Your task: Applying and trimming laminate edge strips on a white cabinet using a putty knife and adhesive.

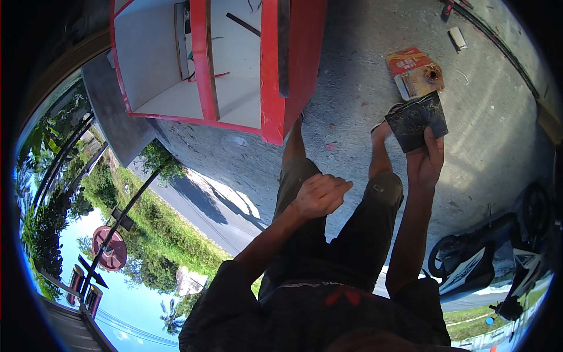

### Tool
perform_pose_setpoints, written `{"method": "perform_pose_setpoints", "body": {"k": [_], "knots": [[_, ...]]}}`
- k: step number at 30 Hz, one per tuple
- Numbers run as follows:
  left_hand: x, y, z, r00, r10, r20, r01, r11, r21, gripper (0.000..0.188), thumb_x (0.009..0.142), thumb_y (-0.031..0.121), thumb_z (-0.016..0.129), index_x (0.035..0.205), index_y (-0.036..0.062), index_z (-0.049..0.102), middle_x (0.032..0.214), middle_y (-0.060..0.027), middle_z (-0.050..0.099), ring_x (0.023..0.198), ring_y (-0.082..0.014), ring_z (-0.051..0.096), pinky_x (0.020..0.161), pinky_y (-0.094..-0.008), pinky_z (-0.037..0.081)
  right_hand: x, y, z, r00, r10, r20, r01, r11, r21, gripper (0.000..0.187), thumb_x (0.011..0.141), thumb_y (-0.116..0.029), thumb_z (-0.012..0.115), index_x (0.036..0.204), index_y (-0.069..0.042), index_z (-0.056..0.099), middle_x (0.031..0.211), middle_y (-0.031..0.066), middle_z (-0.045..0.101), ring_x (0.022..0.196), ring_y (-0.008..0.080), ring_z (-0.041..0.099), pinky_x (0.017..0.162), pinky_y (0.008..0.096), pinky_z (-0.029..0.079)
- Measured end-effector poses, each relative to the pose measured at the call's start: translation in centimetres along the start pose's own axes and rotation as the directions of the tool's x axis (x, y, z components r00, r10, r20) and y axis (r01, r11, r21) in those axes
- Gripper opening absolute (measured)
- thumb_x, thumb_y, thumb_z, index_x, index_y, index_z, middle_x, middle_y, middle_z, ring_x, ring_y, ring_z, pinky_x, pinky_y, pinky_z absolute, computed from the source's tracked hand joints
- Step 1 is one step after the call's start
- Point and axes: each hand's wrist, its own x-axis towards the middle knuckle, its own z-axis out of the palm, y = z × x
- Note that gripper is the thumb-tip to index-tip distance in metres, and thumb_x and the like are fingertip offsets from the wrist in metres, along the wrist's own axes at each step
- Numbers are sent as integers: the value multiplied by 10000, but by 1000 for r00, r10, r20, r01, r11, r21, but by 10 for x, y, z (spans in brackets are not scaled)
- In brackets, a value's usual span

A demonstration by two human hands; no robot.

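Observation:
My right hand [426, 158] grips the lower edge of a flat, black, roughly square sheet [417, 120], its thumb lying over the face. Yellowish streaks and smears mark that sheet. In front of my lap is my left hand [321, 195], its fingers curled closed with the back of the hand showing. Whatever it may hold is hidden. Just beyond the black sheet, a red, white and tan flat container [416, 75] lies on the floor, with brown stains and a dark round spot. To the left stands a red cabinet [272, 117] with white inner compartments.
A small white block [457, 39] lies on the concrete floor [358, 70] at the far right, near a dark cable or hose [498, 42]. A motorbike [469, 273] is parked at the right. Dark strips [243, 24] stick out inside the cabinet. Road and greenery lie at left.

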Motion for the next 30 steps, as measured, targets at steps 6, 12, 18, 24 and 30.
{"method": "perform_pose_setpoints", "body": {"k": [6,12,18,24,30], "knots": [[-42,-124,-172,747,-310,-588,534,806,253,317,905,-3,673,1222,4,681,1085,-139,626,968,-273,616,802,-412,489,-36,88,135,1000,-11,14,13,989,-144,372,1012,-39,609,1370,27,536,1253,136,674,1111,206,678,984,355,557],[-20,-300,-293,680,-306,-666,635,700,327,311,927,100,699,1220,-3,690,1067,-147,663,987,-277,640,863,-423,511,-39,210,254,993,-113,-35,90,915,-393,222,1020,-136,658,1169,28,679,969,21,728,890,57,655,774,246,531],[-22,-321,-262,638,-679,-362,767,602,223,327,946,200,688,1215,14,701,1045,-127,732,950,-232,692,840,-403,543,-21,253,289,971,-236,-36,100,538,-837,190,999,-106,610,1043,73,658,748,241,664,610,308,703,553,390,505],[-26,-317,-258,693,-567,-446,711,639,293,275,909,185,696,1136,36,735,955,-88,748,823,-218,689,790,-426,528,-9,272,302,933,-356,48,194,389,-901,204,966,-58,591,1112,70,652,836,245,688,729,389,699,670,462,559],[-25,-318,-259,707,-549,-446,684,692,232,228,908,175,681,1046,14,764,857,-115,748,735,-231,696,691,-396,555,-4,283,304,938,-345,26,165,379,-911,214,971,-72,588,1137,49,647,902,256,703,816,408,721,745,460,576]]}}
